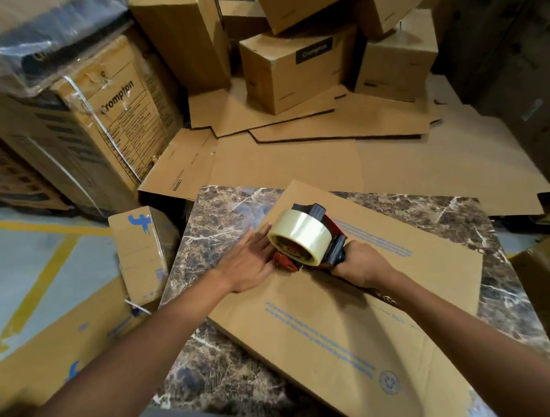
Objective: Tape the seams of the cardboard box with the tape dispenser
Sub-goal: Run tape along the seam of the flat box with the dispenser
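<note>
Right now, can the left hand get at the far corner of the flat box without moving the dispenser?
Probably yes: the left hand lies flat beside the tape dispenser, and the cardboard box beyond its fingertips is bare.

2 hands (248, 260), 1 tape dispenser (306, 239), 1 flat box (358, 300), approx. 7 stacked boxes (295, 70).
</note>
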{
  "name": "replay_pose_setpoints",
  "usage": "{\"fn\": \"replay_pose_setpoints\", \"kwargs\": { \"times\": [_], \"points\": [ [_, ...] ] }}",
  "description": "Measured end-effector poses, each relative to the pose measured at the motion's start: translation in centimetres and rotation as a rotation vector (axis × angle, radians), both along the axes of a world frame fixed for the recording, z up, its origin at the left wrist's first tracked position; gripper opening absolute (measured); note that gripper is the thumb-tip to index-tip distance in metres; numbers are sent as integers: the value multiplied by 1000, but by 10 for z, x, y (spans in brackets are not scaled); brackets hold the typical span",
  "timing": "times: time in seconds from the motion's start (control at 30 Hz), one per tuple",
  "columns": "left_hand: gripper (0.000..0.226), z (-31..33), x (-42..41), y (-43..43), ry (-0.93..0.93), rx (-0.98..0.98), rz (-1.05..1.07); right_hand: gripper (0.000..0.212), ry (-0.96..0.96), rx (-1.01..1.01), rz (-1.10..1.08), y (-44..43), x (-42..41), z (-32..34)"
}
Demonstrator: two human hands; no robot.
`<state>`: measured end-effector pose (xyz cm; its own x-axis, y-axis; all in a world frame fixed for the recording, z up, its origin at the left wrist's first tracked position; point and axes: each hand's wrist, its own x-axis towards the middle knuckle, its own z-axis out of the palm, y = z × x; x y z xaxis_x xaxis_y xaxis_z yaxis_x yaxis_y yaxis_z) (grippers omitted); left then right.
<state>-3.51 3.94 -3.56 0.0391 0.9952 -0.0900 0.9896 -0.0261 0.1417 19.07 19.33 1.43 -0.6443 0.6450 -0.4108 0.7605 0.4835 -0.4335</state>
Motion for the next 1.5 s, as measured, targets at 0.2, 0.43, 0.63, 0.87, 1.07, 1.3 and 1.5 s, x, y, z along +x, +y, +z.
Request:
{"fn": "replay_pose_setpoints", "kwargs": {
  "times": [0.2, 0.43, 0.63, 0.87, 1.07, 1.3, 1.5],
  "points": [
    [56, -4, -1, 0, -6, 14, 28, 44, 8, 2, 32, 5, 4, -2],
    [63, -7, 0, -1, 38, -45, 116, 43, -20, -16, 32, 17, 66, 11],
    [65, 0, 6, -2, 116, -96, 166, 51, 8, -17, 52, 17, 87, 20],
    [68, 1, 53, 22, 99, 3, 1, 52, -8, 37, 58, 25, 83, 8],
    [56, -16, 67, 28, 38, 9, -66, 50, -36, 77, 82, 28, 80, 4],
    [62, -15, 72, 28, 18, -8, -3, 44, -16, 31, 58, 31, 114, 6],
    [64, -10, 78, 25, 105, -42, 16, 33, -81, 24, 1, 40, 178, 10]
  ]
}}
